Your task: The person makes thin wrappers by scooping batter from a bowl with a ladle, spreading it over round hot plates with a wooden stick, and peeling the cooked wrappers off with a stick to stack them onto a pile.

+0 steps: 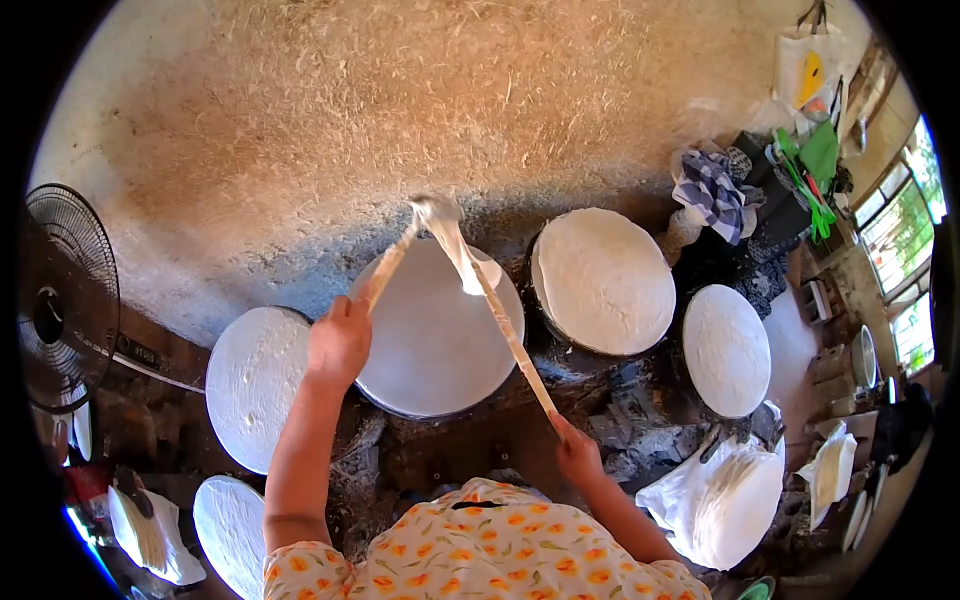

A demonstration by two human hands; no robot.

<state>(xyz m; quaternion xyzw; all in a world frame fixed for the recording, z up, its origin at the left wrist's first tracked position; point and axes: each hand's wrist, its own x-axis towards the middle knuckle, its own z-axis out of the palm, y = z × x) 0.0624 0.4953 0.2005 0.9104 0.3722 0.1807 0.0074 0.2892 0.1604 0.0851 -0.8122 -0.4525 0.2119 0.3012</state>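
My left hand (340, 342) grips one stick (393, 262), my right hand (579, 453) another stick (517, 352), limp pale material (456, 247) above the center griddle (435, 345). Apparently mid-lift, it calls for steady control.

Two hands (339, 340), two sticks (518, 355), one fan (85, 300), seemingly five griddles (430, 350)

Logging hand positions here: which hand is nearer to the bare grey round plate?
Left. The left hand grips a wooden stick beside the left rim of the grey plate. The right hand is farther off, beyond the plate's near right edge, holding a second stick.
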